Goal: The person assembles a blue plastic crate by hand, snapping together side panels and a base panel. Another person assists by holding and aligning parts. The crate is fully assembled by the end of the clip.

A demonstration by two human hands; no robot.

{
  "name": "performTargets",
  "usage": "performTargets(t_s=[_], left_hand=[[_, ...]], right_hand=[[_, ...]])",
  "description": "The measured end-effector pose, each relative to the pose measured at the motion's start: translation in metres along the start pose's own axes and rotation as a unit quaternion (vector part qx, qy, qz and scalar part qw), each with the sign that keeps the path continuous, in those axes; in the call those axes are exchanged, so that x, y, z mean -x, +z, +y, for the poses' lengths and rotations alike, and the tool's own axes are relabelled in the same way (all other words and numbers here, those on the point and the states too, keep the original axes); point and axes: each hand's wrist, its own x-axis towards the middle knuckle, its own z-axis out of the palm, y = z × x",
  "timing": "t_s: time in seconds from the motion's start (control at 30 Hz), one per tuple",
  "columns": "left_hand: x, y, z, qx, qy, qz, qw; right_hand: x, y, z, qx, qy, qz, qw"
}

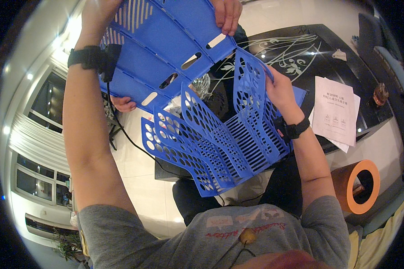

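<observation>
Rack (238,157), one, blue, was at one black table's (368,74) near edge; right hand (279,87) pinched it; left hand (98,15), cropped, couldn't be read; two other hands (229,17) held one four-slotted panel (166,27).

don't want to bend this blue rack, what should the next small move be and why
Probably line up the perforated dividers with the lower edge of the blue panel before pressing: the dividers splay apart, the right hand grips only at their right side, and another person's hand holds the panel, which slants away from them.
</observation>
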Motion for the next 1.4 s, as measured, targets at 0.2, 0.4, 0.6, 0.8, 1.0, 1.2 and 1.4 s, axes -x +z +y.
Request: performTargets(t_s=[0.2,0.4,0.6,0.8,1.0,1.2,1.4], left_hand=[[0.007,-0.001,0.011,-0.009,0.001,0.011,1.000],[0.005,-0.001,0.008,0.015,0.018,0.006,1.000],[-0.004,0.006,-0.004,0.042,0.028,-0.028,0.998],[-0.004,0.022,-0.010,0.077,0.046,-0.042,0.995],[-0.003,0.026,-0.006,0.103,0.026,-0.064,0.992],[0.001,0.022,-0.001,0.036,0.050,-0.061,0.996],[0.006,0.021,0.001,0.049,0.032,-0.065,0.996]], right_hand=[[0.000,0.000,0.003,-0.005,0.001,-0.004,1.000],[-0.002,0.000,0.005,-0.001,-0.008,-0.001,1.000],[-0.003,0.003,0.006,0.001,0.001,-0.012,1.000],[-0.006,0.005,0.011,-0.003,0.051,-0.003,0.999],[-0.007,0.005,0.014,-0.020,0.050,-0.003,0.999],[-0.010,0.003,0.010,-0.017,0.023,-0.011,1.000],[-0.015,-0.001,0.014,-0.234,0.130,-0.042,0.963]])
